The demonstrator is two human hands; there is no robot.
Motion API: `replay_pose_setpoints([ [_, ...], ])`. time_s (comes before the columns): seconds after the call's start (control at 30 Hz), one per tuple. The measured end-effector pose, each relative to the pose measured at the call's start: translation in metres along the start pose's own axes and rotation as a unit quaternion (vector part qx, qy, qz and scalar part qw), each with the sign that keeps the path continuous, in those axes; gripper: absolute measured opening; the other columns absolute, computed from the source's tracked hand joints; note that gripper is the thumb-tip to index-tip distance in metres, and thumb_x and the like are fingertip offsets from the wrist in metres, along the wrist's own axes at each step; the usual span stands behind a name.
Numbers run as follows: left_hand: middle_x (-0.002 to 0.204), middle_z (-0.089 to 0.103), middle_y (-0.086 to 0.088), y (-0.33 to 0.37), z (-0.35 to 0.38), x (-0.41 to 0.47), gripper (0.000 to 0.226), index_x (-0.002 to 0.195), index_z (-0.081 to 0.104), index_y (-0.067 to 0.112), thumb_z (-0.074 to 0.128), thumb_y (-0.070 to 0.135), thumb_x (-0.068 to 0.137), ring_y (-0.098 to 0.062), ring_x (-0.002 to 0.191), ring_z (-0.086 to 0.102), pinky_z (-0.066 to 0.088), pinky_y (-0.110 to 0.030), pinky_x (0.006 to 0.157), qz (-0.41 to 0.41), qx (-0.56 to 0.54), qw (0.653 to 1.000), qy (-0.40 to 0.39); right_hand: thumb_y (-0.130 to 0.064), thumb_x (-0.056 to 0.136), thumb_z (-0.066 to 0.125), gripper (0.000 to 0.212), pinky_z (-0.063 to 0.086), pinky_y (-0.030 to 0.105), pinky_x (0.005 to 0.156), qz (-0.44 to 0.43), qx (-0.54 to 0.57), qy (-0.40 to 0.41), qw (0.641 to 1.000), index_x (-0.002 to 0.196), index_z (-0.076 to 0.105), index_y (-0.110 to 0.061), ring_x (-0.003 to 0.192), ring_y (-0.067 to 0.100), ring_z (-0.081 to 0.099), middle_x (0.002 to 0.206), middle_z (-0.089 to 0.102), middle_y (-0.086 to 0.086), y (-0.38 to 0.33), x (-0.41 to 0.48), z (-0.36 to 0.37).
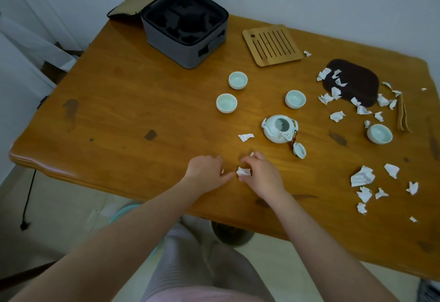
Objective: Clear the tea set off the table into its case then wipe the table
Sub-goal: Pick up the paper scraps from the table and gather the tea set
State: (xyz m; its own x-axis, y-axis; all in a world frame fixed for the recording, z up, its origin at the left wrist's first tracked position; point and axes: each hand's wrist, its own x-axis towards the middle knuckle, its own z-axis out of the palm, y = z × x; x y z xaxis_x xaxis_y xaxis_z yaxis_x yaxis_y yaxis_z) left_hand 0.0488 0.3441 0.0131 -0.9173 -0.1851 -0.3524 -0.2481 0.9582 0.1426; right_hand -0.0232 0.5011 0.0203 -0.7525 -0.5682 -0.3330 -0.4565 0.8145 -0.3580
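My right hand (259, 175) rests on the table (142, 111) near its front edge and pinches a crumpled paper scrap (243, 172) between thumb and fingers. My left hand (204, 170) lies just beside it. Its fingers are curled down onto the wood and its thumb is stretched toward the scrap; I cannot tell whether it holds anything. The case (185, 27) sits at the far left corner of the table. It is open, with its lid (140, 1) folded back, and the moulded black insert holds nothing. The whole tea set is on the table, outside the case. The teapot (279, 129) stands upright and uncovered just beyond my right hand. The teapot lid (299, 150) lies beside it, joined to it by a cord. The far-left cup (238, 80) and near-left cup (226, 103) stand between teapot and case. The centre cup (295, 99) stands beyond the teapot, and the right cup (379, 134) stands well to its right. The slatted bamboo tray (272, 45) lies flat to the right of the case. The dark mat (354, 82) lies further right, with the bamboo tongs (403, 115) near its right side. Torn paper pieces (362, 176) are scattered over the right half of the table, several of them on the mat. One flat scrap (246, 136) lies just left of the teapot.
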Motion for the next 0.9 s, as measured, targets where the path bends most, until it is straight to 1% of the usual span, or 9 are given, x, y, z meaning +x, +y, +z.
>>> replay_pose_setpoints([
  [0.07,0.076,0.055,0.004,0.002,0.004,-0.003,0.055,0.106,0.046,0.020,0.036,0.071,0.088,-0.014,0.063,0.052,0.041,-0.027,0.052,0.012,0.052,0.999,0.000,-0.028,0.084,0.072,0.041,0.047,0.025,0.076,-0.005,0.009,0.003,1.000,0.124,0.060,-0.025,0.097,0.013,0.056,0.120,0.048,-0.006,0.003,0.001,0.004],
  [0.13,0.077,0.055,0.004,0.004,0.007,-0.005,0.053,0.109,0.042,0.021,0.042,0.070,0.088,-0.014,0.064,0.053,0.040,-0.026,0.051,-0.012,0.039,0.999,-0.007,-0.024,0.086,0.070,0.037,0.047,0.026,0.082,-0.010,0.012,0.002,1.000,0.122,0.062,-0.023,0.102,0.016,0.056,0.122,0.050,-0.004,0.004,0.002,0.008],
  [0.27,0.083,0.058,0.006,0.002,0.009,-0.007,0.037,0.103,0.047,0.025,0.057,0.056,0.088,-0.011,0.072,0.054,0.039,-0.024,0.056,-0.106,-0.142,0.984,0.002,-0.022,0.090,0.065,0.027,0.049,0.029,0.082,-0.015,0.016,0.020,1.000,0.116,0.063,-0.020,0.096,0.017,0.057,0.117,0.052,-0.001,0.004,0.006,0.013],
  [0.4,0.087,0.061,0.008,0.001,0.017,-0.008,0.024,0.101,0.058,0.028,0.061,0.048,0.088,-0.012,0.079,0.058,0.050,-0.028,0.066,-0.147,-0.212,0.965,0.050,-0.020,0.094,0.059,0.021,0.048,0.028,0.079,-0.022,0.023,0.041,0.999,0.114,0.065,-0.016,0.095,0.018,0.057,0.114,0.056,0.001,0.006,0.010,0.014],
  [0.5,0.087,0.062,0.009,0.004,0.020,-0.008,0.017,0.103,0.060,0.030,0.058,0.043,0.092,-0.012,0.079,0.059,0.051,-0.028,0.067,-0.139,-0.213,0.965,0.070,-0.016,0.096,0.055,0.027,0.044,0.029,0.086,-0.001,0.042,0.090,0.995,0.121,0.064,-0.011,0.106,0.023,0.058,0.119,0.061,0.005,0.010,0.010,0.011],
  [0.6,0.089,0.065,0.007,0.007,0.020,-0.006,0.015,0.102,0.063,0.027,0.056,0.038,0.095,-0.013,0.079,0.060,0.052,-0.029,0.067,-0.130,-0.212,0.965,0.079,-0.014,0.096,0.055,0.027,0.045,0.029,0.083,0.032,0.058,0.133,0.989,0.121,0.064,-0.010,0.100,0.022,0.058,0.115,0.061,0.006,0.019,0.009,0.010],
  [0.7,0.091,0.066,0.005,0.009,0.019,-0.003,0.015,0.102,0.064,0.025,0.053,0.033,0.097,-0.014,0.079,0.060,0.053,-0.030,0.068,-0.121,-0.199,0.970,0.071,-0.014,0.096,0.056,0.028,0.046,0.030,0.084,0.057,0.069,0.129,0.988,0.123,0.064,-0.010,0.099,0.022,0.058,0.116,0.057,0.005,0.027,0.012,0.010],
  [0.83,0.096,0.065,0.002,0.010,0.018,0.005,0.016,0.104,0.062,0.022,0.048,0.028,0.100,-0.017,0.086,0.061,0.053,-0.032,0.073,-0.113,-0.165,0.979,0.036,-0.015,0.094,0.058,0.033,0.044,0.032,0.089,0.061,0.077,0.112,0.989,0.128,0.061,-0.014,0.109,0.024,0.057,0.123,0.059,0.006,0.026,0.023,0.008],
  [0.9,0.096,0.065,-0.001,0.011,0.017,0.007,0.018,0.105,0.060,0.019,0.045,0.026,0.101,-0.020,0.085,0.061,0.053,-0.032,0.072,-0.109,-0.137,0.984,0.019,-0.015,0.093,0.060,0.031,0.045,0.033,0.085,0.053,0.073,0.108,0.990,0.124,0.063,-0.016,0.106,0.024,0.058,0.118,0.063,0.005,0.024,0.029,0.008],
])
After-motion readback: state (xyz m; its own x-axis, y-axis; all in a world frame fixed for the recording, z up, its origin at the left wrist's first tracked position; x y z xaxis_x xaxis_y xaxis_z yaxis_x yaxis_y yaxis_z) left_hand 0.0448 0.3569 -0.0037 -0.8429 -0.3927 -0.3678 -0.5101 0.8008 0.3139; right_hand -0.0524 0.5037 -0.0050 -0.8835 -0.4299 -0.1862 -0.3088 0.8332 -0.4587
